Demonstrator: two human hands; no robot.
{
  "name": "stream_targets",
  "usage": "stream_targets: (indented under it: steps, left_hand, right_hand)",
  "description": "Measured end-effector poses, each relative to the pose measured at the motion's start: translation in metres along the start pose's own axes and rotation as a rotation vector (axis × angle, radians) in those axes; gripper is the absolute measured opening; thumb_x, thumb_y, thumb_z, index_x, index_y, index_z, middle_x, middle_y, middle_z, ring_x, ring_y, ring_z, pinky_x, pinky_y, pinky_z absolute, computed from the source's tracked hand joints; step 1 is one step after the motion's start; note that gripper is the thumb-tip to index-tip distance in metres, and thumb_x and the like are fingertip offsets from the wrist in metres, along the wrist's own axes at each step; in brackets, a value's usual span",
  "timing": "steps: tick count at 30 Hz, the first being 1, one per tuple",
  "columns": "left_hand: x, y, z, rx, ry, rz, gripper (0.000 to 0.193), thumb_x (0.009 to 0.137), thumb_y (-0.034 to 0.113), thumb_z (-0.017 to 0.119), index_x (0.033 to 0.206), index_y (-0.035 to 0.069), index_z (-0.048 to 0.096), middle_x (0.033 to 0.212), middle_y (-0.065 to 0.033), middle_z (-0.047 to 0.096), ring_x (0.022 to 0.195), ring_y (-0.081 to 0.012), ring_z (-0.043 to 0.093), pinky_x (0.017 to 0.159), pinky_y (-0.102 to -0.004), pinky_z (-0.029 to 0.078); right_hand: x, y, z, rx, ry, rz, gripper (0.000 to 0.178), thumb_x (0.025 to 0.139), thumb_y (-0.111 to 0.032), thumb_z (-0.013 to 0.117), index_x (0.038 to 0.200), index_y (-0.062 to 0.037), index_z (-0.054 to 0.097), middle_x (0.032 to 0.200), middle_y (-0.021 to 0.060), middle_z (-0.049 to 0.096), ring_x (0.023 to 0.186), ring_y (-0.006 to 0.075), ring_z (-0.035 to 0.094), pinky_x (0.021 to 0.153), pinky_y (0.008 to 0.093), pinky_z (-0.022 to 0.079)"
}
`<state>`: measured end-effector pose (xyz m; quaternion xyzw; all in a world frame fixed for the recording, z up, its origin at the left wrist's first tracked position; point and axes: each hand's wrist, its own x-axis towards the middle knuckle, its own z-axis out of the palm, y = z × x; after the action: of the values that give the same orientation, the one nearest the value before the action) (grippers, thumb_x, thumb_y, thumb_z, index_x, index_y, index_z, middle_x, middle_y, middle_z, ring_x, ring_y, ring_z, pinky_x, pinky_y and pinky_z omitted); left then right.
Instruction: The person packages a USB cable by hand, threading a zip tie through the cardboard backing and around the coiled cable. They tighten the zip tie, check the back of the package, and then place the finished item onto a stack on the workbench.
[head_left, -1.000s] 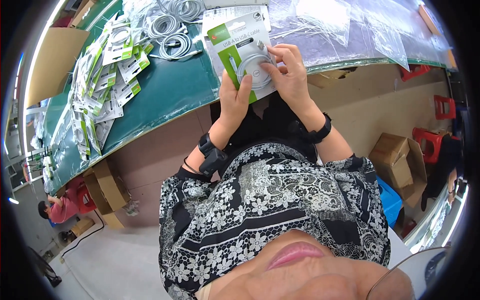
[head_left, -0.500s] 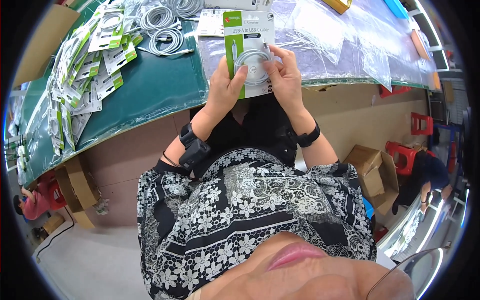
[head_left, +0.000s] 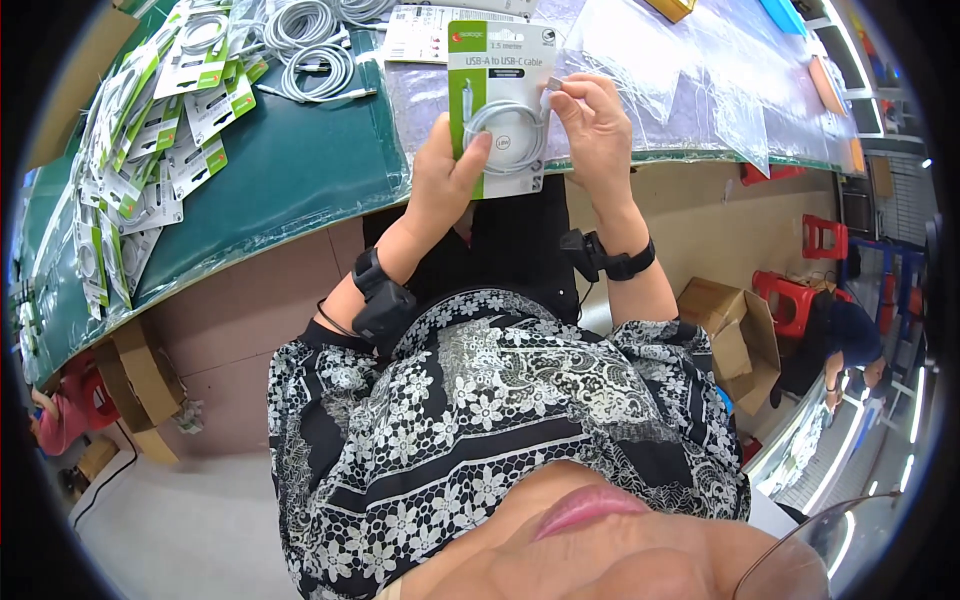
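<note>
A green and white retail card is held up over the near edge of the table, with a coiled light-grey USB cable against its front. My left hand grips the card at its lower left, thumb lying across the front by the coil. On the other side, my right hand pinches a cable plug between thumb and fingertips, just off the card's right edge. The fingers behind the card are hidden.
A heap of similar carded cables covers the left of the green-topped table. Loose coiled cables lie at the back, beside flat printed cards. Clear plastic bags spread over the right. Cardboard boxes and red stools stand below.
My right hand has moved right, off the card's face, drawing the plug out past the card's edge. My left hand keeps its hold on the card.
</note>
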<state>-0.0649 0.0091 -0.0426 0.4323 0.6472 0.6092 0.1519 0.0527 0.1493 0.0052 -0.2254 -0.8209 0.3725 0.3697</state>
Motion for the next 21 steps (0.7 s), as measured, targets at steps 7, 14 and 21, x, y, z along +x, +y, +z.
stream_targets:
  steps: [7, 14, 21]
  left_hand:
    - [0.002, -0.007, 0.0, -0.29, 0.103, -0.034, 0.037, 0.094, 0.024, 0.057, 0.12, 0.0, 0.047, 0.105, -0.0085, 0.059, 0.095, -0.0178, 0.056, 0.082, -0.0297, 0.046]
    - [0.011, -0.01, -0.016, -0.096, 0.324, 0.239, 0.038, 0.087, 0.022, 0.066, 0.117, 0.003, 0.05, 0.108, -0.0089, 0.056, 0.109, -0.0195, 0.05, 0.091, -0.035, 0.042]
    - [0.005, 0.016, -0.03, 0.681, 0.12, 0.508, 0.032, 0.076, 0.018, 0.073, 0.103, 0.008, 0.059, 0.104, -0.0062, 0.057, 0.109, -0.0238, 0.049, 0.098, -0.043, 0.034]
  right_hand:
    - [-0.012, -0.01, 0.016, 0.4, -0.012, 0.175, 0.036, 0.088, -0.015, 0.067, 0.118, -0.0028, 0.05, 0.108, 0.0064, 0.056, 0.103, 0.0149, 0.054, 0.086, 0.0269, 0.048]
    - [-0.023, -0.025, 0.011, 0.398, 0.012, 0.262, 0.031, 0.086, -0.009, 0.067, 0.113, -0.0037, 0.052, 0.107, 0.007, 0.058, 0.094, 0.0157, 0.059, 0.081, 0.0286, 0.049]
    - [-0.033, -0.016, 0.017, -0.065, -0.031, -0.031, 0.022, 0.078, 0.001, 0.065, 0.099, -0.0033, 0.058, 0.098, 0.0111, 0.057, 0.085, 0.0232, 0.06, 0.072, 0.032, 0.049]
